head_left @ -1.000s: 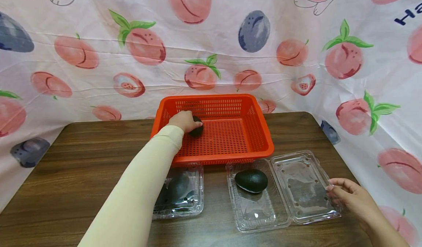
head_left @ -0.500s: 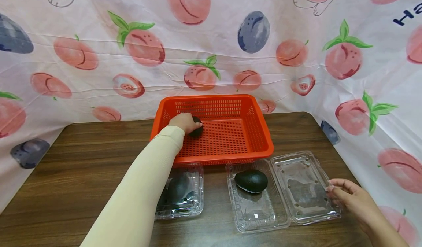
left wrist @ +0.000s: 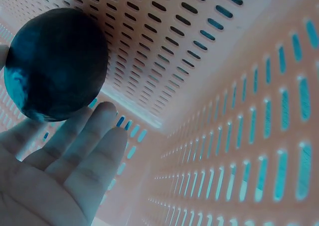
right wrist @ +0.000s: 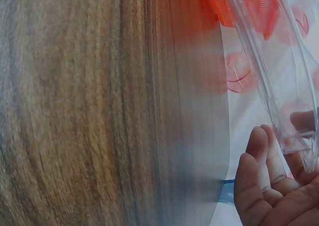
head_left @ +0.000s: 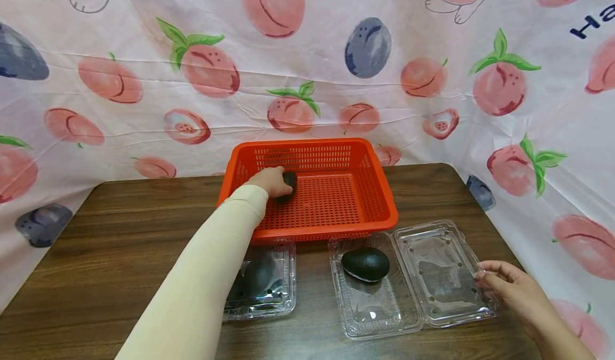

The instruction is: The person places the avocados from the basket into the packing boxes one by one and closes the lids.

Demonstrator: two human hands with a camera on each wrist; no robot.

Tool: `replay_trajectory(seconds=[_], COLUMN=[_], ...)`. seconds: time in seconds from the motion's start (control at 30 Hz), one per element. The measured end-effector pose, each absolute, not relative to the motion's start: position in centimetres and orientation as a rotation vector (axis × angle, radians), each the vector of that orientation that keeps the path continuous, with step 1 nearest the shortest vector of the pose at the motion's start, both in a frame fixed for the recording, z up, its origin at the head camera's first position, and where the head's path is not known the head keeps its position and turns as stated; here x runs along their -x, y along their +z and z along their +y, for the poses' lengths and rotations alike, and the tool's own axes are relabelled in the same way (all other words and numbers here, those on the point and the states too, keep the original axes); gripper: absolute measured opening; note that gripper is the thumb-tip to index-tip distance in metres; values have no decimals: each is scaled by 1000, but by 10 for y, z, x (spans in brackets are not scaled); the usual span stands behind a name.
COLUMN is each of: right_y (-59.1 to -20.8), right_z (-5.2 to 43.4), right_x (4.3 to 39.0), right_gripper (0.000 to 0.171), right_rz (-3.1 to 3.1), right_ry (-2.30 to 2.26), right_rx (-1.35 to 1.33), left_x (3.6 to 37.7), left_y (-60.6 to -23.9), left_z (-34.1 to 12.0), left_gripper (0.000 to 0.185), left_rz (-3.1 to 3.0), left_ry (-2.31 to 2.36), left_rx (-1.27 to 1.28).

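Observation:
My left hand [head_left: 270, 181] reaches into the orange plastic basket [head_left: 395, 217] and holds a dark avocado [head_left: 290, 182] near its left side. In the left wrist view the avocado [left wrist: 60, 64] sits between the thumb tip and the fingers. My right hand [head_left: 511, 288] pinches the right edge of the lid [head_left: 444, 274] of an open clear plastic clamshell box. Thumb and fingers of the right hand [right wrist: 279, 186] meet at the lid's edge in the right wrist view. Another dark avocado [head_left: 366, 264] lies in the far part of the box's base [head_left: 379, 322].
A second clamshell box [head_left: 264, 282], closed with dark contents, stands in front of the basket, partly hidden by my left sleeve [head_left: 192, 285]. Everything rests on a brown wooden table [head_left: 96, 274]. Fruit-print cloth [head_left: 317, 55] hangs behind and on the right.
In the basket my left hand shifts slightly around the avocado, its index finger coming more apart from the thumb. My right hand and the clamshell boxes stay put.

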State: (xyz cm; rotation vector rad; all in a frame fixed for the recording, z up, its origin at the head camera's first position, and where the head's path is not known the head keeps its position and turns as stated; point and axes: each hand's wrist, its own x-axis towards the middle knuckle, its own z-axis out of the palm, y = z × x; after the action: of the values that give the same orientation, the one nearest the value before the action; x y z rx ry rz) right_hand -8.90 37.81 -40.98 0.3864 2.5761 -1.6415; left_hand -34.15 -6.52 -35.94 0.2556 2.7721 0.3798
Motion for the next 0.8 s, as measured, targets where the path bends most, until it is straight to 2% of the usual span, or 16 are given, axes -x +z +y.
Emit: replay_trajectory(seconds=[0.8], right_y=[-396], right_z=[376], right_x=[90], right_gripper=[7], right_rz=[2537], right_ry=[-1615], right_rx=[-417], left_x=[339], left_y=[-354], left_z=[-70], left_gripper=[73], left_rz=[2637], left_ry=[409], left_rx=[-298])
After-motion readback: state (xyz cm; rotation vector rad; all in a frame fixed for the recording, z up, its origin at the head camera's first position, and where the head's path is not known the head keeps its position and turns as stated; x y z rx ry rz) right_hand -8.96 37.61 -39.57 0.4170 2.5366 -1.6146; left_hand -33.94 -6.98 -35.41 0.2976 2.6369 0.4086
